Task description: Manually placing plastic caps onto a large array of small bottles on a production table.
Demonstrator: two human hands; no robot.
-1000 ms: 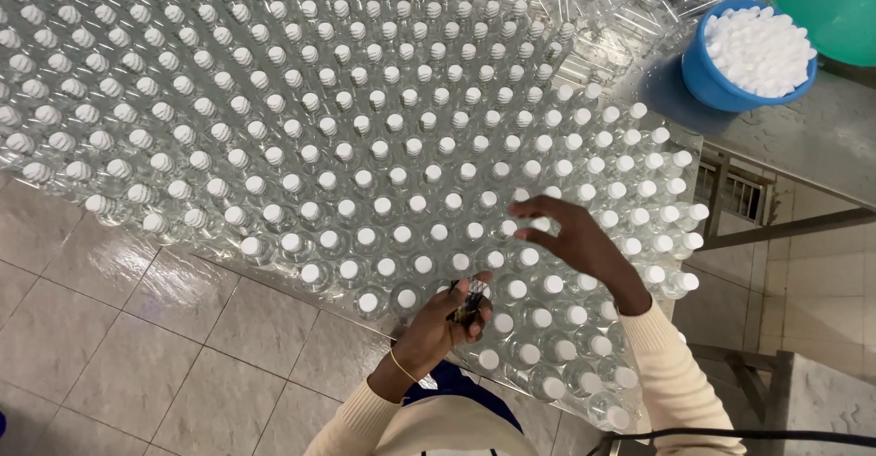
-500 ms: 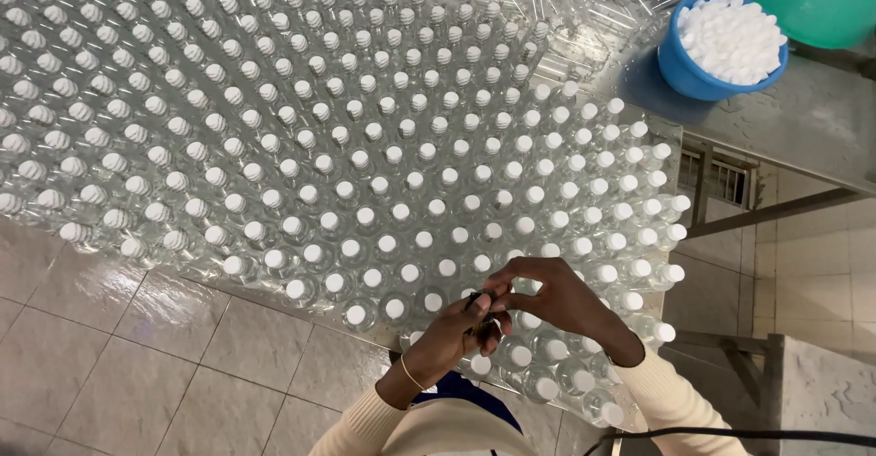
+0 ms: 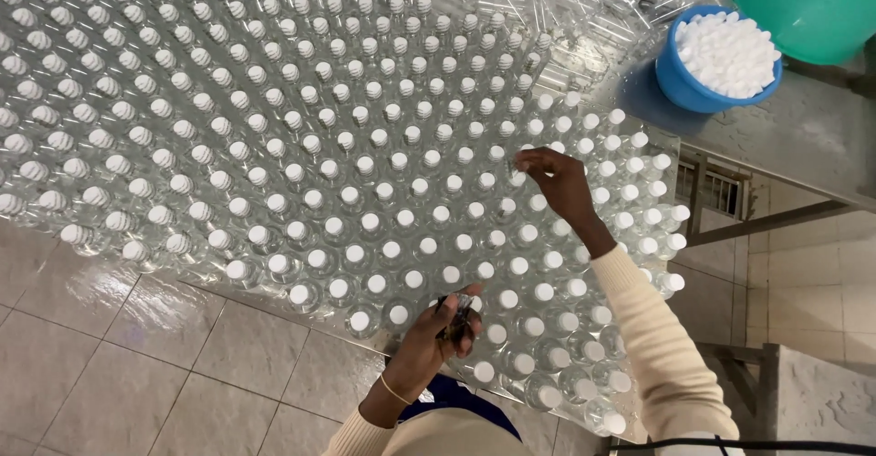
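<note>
Head view, left hand: my left hand (image 3: 436, 339) hangs over the near edge of the bottles, fingers curled and pinched on a small dark object (image 3: 457, 317); what it is I cannot tell.
Head view, right hand: my right hand (image 3: 558, 185) reaches further in, thumb and forefinger drawn together over one white cap (image 3: 521, 178); I cannot tell whether they touch it or grip it.
Head view, bottles: the clear capped bottles (image 3: 301, 173) stand upright, packed touching each other in a broad field on the table, from the near edge to the far side.
Head view, supplies: a blue bowl of white caps (image 3: 725, 59) sits on the steel table (image 3: 821, 146) beyond the bottles to the right, just beside a green basin (image 3: 808, 4).
Doing it well: I judge it best to come straight down on the cap, so my sleeve (image 3: 652, 337) does not brush the neighbouring necks.
Risk: one tipped bottle could knock those touching it.
Left hand's part: keep the dark object raised above the caps.
</note>
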